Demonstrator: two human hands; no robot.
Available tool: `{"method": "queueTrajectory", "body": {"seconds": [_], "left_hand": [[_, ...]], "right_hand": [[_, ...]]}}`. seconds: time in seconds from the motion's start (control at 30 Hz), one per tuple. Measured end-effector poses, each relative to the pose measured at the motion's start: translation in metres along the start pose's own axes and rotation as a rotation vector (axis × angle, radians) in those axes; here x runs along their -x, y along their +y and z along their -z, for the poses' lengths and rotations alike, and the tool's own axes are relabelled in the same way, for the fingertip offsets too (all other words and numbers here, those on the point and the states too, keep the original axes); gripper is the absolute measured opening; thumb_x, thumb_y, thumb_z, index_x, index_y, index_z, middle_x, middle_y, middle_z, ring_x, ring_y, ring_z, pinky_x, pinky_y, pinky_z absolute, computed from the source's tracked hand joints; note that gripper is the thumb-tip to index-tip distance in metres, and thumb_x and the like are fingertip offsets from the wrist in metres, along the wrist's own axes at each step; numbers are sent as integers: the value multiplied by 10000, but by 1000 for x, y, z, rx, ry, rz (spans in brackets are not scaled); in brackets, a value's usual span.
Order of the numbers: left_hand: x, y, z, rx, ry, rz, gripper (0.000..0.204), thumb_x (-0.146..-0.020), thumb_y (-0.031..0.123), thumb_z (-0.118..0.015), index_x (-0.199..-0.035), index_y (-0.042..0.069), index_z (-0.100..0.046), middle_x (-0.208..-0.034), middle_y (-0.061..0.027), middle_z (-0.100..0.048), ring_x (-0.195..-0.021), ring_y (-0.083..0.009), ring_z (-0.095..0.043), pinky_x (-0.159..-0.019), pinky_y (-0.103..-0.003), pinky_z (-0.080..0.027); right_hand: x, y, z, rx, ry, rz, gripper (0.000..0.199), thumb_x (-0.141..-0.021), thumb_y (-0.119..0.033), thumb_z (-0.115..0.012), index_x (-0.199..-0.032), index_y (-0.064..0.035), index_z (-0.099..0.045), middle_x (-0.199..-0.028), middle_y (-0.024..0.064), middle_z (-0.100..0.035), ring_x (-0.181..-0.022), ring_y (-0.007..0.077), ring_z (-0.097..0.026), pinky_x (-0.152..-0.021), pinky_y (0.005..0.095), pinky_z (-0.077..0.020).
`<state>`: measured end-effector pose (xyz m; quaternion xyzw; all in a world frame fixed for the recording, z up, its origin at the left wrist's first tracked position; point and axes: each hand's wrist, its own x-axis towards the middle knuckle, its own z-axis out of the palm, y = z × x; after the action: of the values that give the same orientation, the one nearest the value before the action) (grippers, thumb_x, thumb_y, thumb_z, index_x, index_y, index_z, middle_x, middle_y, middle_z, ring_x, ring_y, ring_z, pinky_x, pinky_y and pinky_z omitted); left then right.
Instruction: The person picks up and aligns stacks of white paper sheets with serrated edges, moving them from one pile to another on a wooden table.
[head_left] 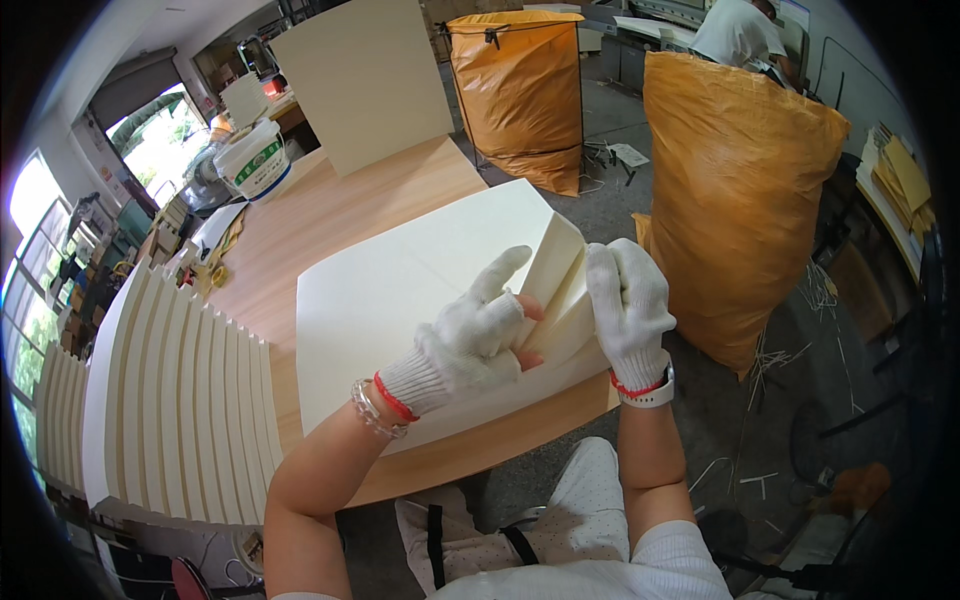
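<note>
A large cream-white card sheet [390, 270] lies on the wood-grain table in front of me, its right side folded up into a raised flap [560, 290]. My left hand [470, 335], in a white knitted glove with some bare fingertips, rests at the fold with its fingers spread. Two of its bare fingertips touch the flap's inner side. At the flap's outer right edge, my right hand [630, 300] is closed, also gloved, its fingers curled on the card. The fingertips there are partly hidden.
A stack of ridged cream pieces [180, 400] stands to the left. An upright cream board [365, 80] and a white bucket [252, 160] are at the far side. Two orange sacks [515, 100] [740, 200] stand on the floor, strips scattered around. Another person [740, 35] bends over beyond them.
</note>
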<state>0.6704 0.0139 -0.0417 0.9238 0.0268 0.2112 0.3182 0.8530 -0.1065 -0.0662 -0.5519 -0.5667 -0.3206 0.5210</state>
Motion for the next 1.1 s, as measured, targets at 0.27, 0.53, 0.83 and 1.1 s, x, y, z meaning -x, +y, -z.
{"method": "queueTrajectory", "body": {"seconds": [0.27,0.53,0.83,1.1], "left_hand": [[-2,1,5,-65,-15,-130,430,-748,-86,-686,-1160,38,-672,-1576,-259,-377,-1115,-306,-657,-930,-359,-527],[-1,4,1,-28,12,-3,416,-754,-110,-688,-1139,45,-666,-1583,-253,-369,-1129,-295,-648,-921,-361,-531],[-2,6,7,-80,-97,-61,510,-756,-126,-674,-1230,61,-662,-1596,-255,-346,-1170,-320,-641,-935,-358,-529],[1,-4,-1,-23,18,-32,513,-714,27,-882,-1175,61,-661,-1594,-270,-331,-1133,-324,-666,-947,-360,-529]], "right_hand": [[4,2,3,-220,-74,-245,87,-983,-49,-598,-921,9,-578,-741,117,-465,-649,312,-494,-582,433,-390],[0,-2,5,-176,-96,-269,95,-984,-59,-604,-911,-1,-587,-742,113,-470,-651,311,-495,-585,444,-389],[1,-3,1,-175,-12,-188,177,-993,-100,-612,-854,-6,-555,-739,123,-471,-648,321,-494,-588,445,-392],[0,-4,4,-176,-70,-343,235,-1005,-118,-606,-811,-7,-531,-715,129,-466,-641,319,-497,-590,444,-391]]}}
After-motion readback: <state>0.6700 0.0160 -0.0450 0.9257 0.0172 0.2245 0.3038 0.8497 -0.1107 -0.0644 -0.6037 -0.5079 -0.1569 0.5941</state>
